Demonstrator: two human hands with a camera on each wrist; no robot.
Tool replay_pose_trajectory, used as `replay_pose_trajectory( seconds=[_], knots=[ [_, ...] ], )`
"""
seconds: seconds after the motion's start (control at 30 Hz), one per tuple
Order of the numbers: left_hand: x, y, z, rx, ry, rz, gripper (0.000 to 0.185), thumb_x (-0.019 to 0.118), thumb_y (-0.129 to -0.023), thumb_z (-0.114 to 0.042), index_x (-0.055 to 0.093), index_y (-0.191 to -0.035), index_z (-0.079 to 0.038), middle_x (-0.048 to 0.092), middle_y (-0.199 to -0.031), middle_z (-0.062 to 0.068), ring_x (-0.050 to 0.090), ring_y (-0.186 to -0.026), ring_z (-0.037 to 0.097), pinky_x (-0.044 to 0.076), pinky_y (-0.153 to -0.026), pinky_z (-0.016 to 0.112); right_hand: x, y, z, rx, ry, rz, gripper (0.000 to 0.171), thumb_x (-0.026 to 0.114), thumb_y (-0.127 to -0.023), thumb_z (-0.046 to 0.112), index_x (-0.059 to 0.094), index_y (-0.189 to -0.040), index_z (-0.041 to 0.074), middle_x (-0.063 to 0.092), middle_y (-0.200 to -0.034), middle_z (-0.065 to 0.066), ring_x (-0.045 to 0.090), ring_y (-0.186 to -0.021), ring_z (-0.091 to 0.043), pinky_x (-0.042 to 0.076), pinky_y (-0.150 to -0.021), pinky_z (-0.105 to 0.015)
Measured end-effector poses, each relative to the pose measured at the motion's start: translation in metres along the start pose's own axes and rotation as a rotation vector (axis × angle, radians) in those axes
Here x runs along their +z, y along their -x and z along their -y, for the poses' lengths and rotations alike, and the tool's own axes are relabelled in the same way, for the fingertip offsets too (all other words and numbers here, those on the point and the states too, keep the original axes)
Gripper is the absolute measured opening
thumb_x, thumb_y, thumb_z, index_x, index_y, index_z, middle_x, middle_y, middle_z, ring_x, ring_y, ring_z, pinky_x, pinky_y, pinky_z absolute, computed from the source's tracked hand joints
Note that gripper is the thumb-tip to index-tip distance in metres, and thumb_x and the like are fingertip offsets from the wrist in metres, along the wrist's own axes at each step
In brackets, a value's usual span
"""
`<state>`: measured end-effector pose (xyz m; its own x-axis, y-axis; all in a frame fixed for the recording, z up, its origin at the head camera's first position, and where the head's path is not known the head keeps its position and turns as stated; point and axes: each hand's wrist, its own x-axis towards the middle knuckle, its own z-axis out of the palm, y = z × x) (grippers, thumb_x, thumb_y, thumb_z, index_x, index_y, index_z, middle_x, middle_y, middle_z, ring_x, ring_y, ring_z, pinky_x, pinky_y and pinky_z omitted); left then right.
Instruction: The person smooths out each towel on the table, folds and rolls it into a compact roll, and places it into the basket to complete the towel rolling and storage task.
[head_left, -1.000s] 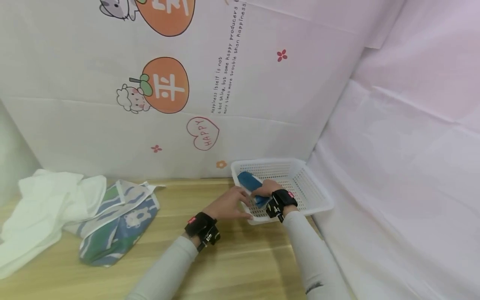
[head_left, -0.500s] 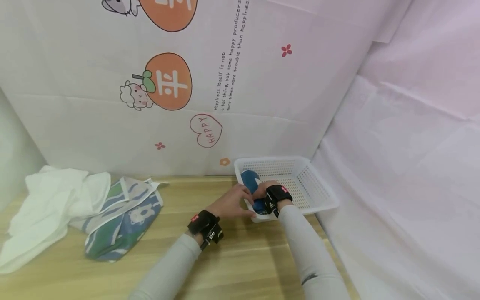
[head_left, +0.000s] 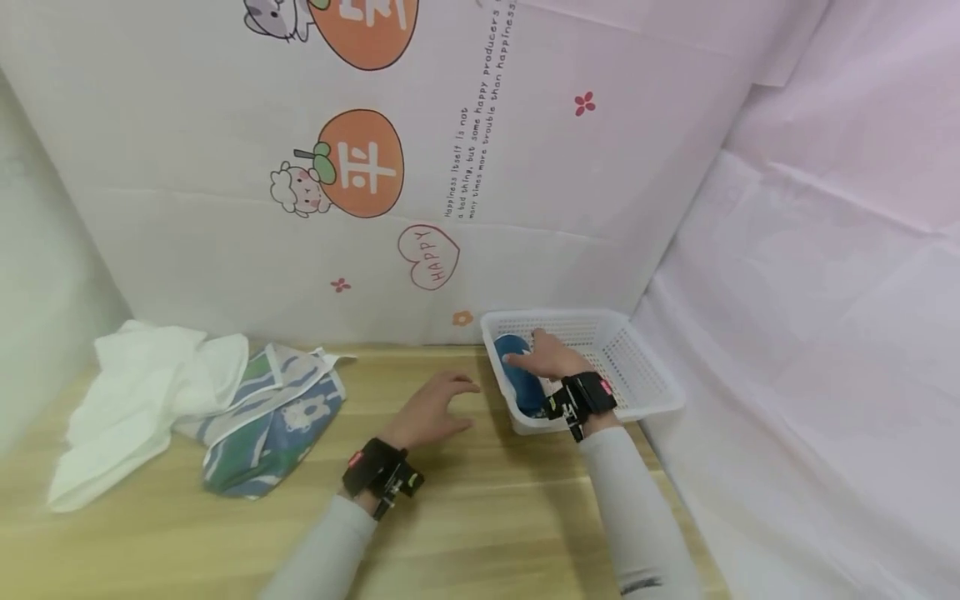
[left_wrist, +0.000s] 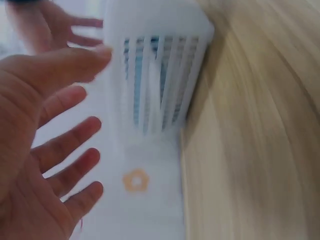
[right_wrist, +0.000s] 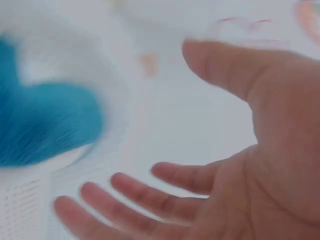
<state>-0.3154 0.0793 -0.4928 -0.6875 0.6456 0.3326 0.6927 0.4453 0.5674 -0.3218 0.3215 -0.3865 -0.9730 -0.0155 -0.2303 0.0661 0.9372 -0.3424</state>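
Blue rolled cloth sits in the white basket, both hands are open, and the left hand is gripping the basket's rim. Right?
Not quite. The left hand grips nothing: it is open above the table, apart from the basket, as the head view shows. The blue cloth is in the basket, and the right hand is open too.

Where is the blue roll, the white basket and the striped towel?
blue roll (head_left: pixel 522 385), head view, its middle.
white basket (head_left: pixel 660 407), head view, right rim.
striped towel (head_left: pixel 277 425), head view, its middle.
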Motion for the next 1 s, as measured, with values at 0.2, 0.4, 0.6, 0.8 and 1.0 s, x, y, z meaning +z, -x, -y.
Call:
replay_pose_trajectory(
  seconds=[0.2, 0.4, 0.6, 0.8, 1.0],
  knots=[
    [-0.034, 0.054, 0.028, -0.174, -0.049, -0.111, 0.051, 0.082, -0.081, -0.015, 0.066, -0.129, -0.006, 0.058, -0.14, 0.018, 0.05, -0.133, 0.038, 0.04, -0.113, 0.054, 0.023, 0.041, 0.032, -0.203, -0.232, -0.254, 0.075, 0.059, -0.101, 0.041, 0.03, -0.156, -0.001, 0.044, -0.151, -0.028, 0.047, -0.136, -0.043, 0.043, -0.108, -0.056],
    [-0.067, 0.1, 0.064, -0.347, -0.163, -0.278, 0.053, 0.081, -0.076, -0.011, 0.066, -0.125, 0.001, 0.056, -0.137, 0.028, 0.051, -0.127, 0.049, 0.044, -0.103, 0.063, 0.07, 0.065, 0.072, -0.437, -0.321, -0.43, 0.055, 0.065, -0.1, 0.028, 0.048, -0.146, 0.004, 0.052, -0.144, -0.018, 0.052, -0.13, -0.035, 0.045, -0.108, -0.053],
    [-0.093, 0.13, 0.092, -0.533, -0.228, -0.392, 0.058, 0.076, -0.08, -0.012, 0.058, -0.129, 0.013, 0.055, -0.131, 0.039, 0.048, -0.123, 0.057, 0.04, -0.103, 0.065, 0.121, 0.054, 0.123, -0.629, -0.42, -0.438, 0.043, 0.068, -0.097, 0.018, 0.057, -0.138, 0.008, 0.057, -0.139, -0.009, 0.054, -0.128, -0.028, 0.048, -0.104, -0.05],
    [-0.103, 0.156, 0.116, -0.732, -0.218, -0.281, 0.067, 0.073, -0.085, -0.019, 0.047, -0.136, 0.015, 0.048, -0.129, 0.045, 0.045, -0.12, 0.06, 0.04, -0.098, 0.07, 0.166, 0.045, 0.154, -0.641, -0.361, -0.243, 0.04, 0.064, -0.1, 0.02, 0.057, -0.138, 0.01, 0.054, -0.141, -0.008, 0.053, -0.131, -0.023, 0.048, -0.106, -0.044],
    [-0.107, 0.169, 0.124, -0.704, -0.23, -0.287, 0.05, 0.072, -0.087, -0.012, 0.052, -0.124, 0.015, 0.056, -0.115, 0.04, 0.057, -0.104, 0.056, 0.049, -0.087, 0.065, 0.195, 0.037, 0.174, -0.677, -0.251, -0.156, 0.038, 0.064, -0.1, 0.019, 0.06, -0.135, 0.005, 0.06, -0.134, -0.013, 0.059, -0.122, -0.028, 0.051, -0.102, -0.04]
  ],
)
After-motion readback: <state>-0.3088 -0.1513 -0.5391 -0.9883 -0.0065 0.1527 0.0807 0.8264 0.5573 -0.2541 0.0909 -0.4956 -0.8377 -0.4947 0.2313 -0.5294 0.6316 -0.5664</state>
